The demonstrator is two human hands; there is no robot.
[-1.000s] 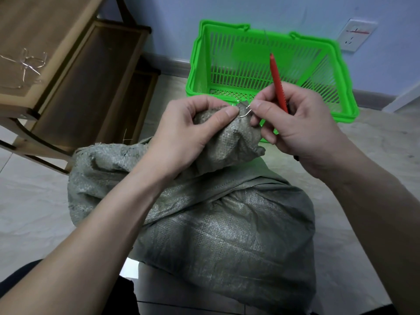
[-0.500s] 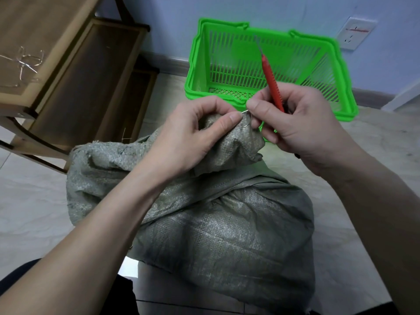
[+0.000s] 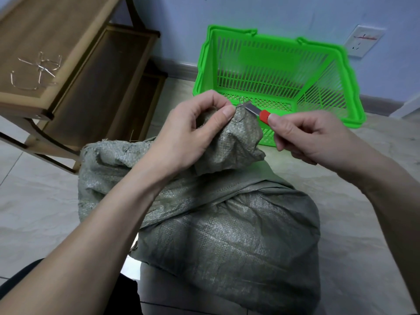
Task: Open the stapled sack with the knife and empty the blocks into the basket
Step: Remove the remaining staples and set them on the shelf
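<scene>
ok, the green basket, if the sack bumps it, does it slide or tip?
Probably slides: the green basket is empty slotted plastic, so likely light, and it sits on smooth floor tile. Tipping seems less likely, since it is wide and low. The sack bulges full and looks much heavier, so it would likely shove the basket away.

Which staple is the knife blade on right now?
The staple still stuck in the sack's bunched top, pinched by the left hand. The other staples lie loose on the wooden shelf.

The left hand point(image 3: 193, 130) is pinching the grey-green woven sack's point(image 3: 227, 223) bunched corner while the right hand point(image 3: 304, 137) is pressing a red-handled knife point(image 3: 256, 111) against a wire staple point(image 3: 239, 110).
</scene>
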